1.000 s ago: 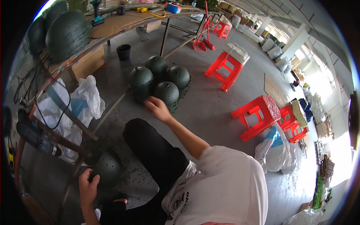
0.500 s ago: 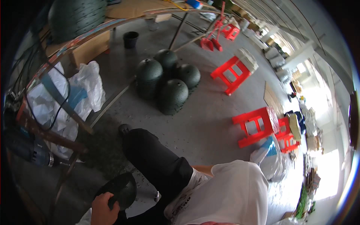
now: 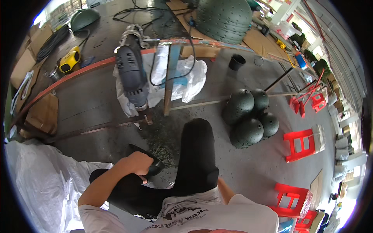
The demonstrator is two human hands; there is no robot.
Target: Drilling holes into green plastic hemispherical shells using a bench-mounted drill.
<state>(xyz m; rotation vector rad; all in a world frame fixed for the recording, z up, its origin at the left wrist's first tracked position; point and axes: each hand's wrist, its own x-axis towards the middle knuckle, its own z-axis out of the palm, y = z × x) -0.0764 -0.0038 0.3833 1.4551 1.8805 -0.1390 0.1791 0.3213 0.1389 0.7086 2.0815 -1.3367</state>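
Observation:
Beside my left thigh, my left hand [image 3: 139, 164] is closed on the rim of a dark green dome-shaped shell [image 3: 157, 167]. The hand and leg partly hide this shell. My right forearm [image 3: 225, 190] drops down past my right thigh, and the hand at its end is hidden. Ahead of my left hand, a dark grey power drill [image 3: 132, 73] hangs at the edge of the workbench [image 3: 87, 72], held by a metal clamp. Green crumbs and shavings [image 3: 163, 151] lie on the floor just past the held shell.
Stacked green perforated domes [image 3: 246, 134] stand on the floor ahead right; another stack [image 3: 223, 19] is on the bench. A black bucket [image 3: 236, 61] stands underneath. Red stools [image 3: 299, 144] are at right, white plastic sheeting [image 3: 42, 186] at left. Loose cables [image 3: 143, 13] cross the bench top.
My view has swung left, bringing the bench top and whole drill into sight. The left hand still grips the shell, which now shows less of its surface.

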